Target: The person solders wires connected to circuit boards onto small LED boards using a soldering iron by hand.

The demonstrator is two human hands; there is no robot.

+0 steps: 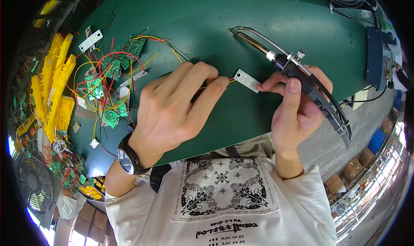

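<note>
Over the green table, my left hand (174, 105) pinches thin red and yellow wires (232, 79) between thumb and forefinger. They run to one end of a small white LED board (246, 80) with rows of yellowish chips. My right hand (295, 112) is closed round a black soldering iron (304, 80), with a metal solder-feed tube (263, 39) along its barrel. Fingertips of that same hand touch the board's right end. The iron's tip points up and left, apart from the board. A dark watch sits on my left wrist.
Left of my left hand lies a tangle of green circuit boards (113, 70), wires and another white LED board (90, 41). Yellow plastic parts (54, 86) are piled at the far left, above a fan (34, 183). A blue-grey box (375, 54) stands at the table's right edge.
</note>
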